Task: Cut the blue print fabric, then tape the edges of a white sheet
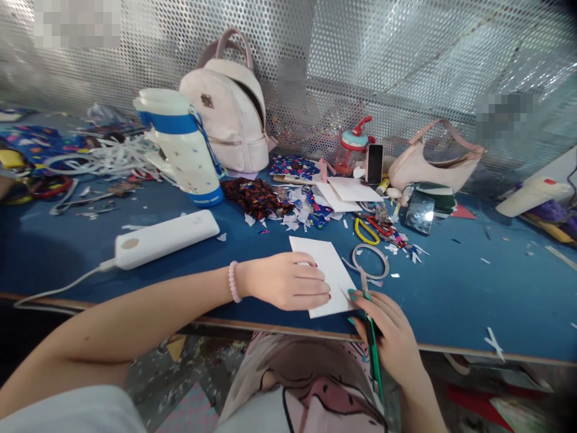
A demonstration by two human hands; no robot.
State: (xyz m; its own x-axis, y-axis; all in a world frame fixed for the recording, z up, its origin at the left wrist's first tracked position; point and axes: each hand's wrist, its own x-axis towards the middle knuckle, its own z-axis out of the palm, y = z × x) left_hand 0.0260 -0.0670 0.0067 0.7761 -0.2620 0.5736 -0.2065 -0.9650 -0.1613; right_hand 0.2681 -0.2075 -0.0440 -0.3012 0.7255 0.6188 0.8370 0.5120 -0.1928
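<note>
A white card (334, 275) lies on the blue table near its front edge. My left hand (293, 281) rests palm down on the card's left part, fingers stretched across it and close together. At the card's lower right corner, my right hand (390, 328) is closed around a long, slim green-and-black tool (373, 355); its exact kind is unclear. The right fingertips touch or nearly touch the card edge. Just beyond that hand lies a roll of white tape (386, 264), with a pale strip running down toward the fingers.
Yellow-handled scissors (366, 232) and paper scraps (295, 210) lie behind the card. A white power strip-like device (166, 239) with a cable, a large tumbler (184, 144) and a backpack (229, 114) stand left. A phone (419, 213) and handbag (437, 162) are at right.
</note>
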